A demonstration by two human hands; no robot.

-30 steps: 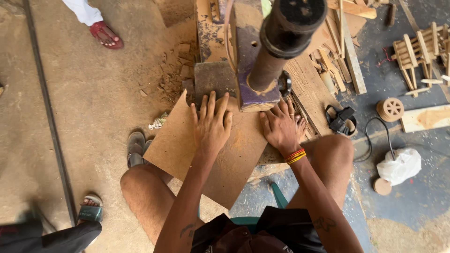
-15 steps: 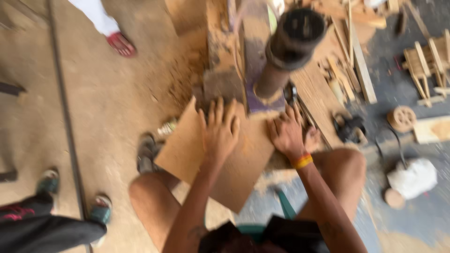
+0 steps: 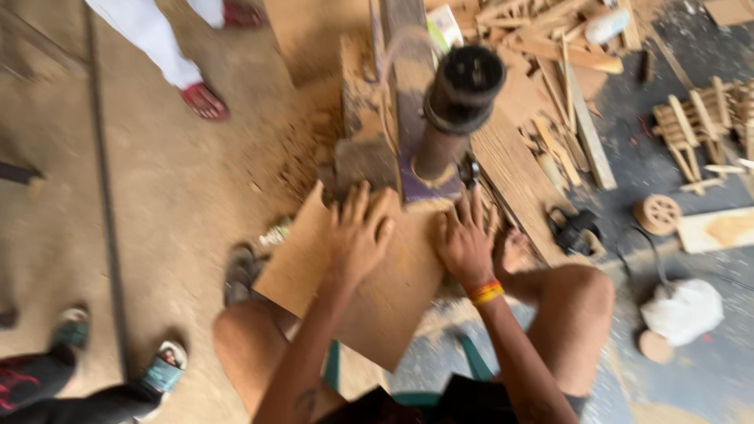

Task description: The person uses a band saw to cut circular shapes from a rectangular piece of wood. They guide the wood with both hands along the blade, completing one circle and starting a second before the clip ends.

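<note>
Bare dirt floor (image 3: 157, 196) wide open on the left. Left hand (image 3: 360, 235) and right hand (image 3: 465, 242) both lie flat, fingers spread, on the board (image 3: 353, 290), its far edge butting the machine (image 3: 440, 118); wood scraps (image 3: 550, 86) crowd the right.

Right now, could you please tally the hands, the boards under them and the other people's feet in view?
Own hands flat on the board: 2, left hand and right hand
Wooden board: 1
Other people's feet: 3, red sandal, two shoes
Total: 6
</note>
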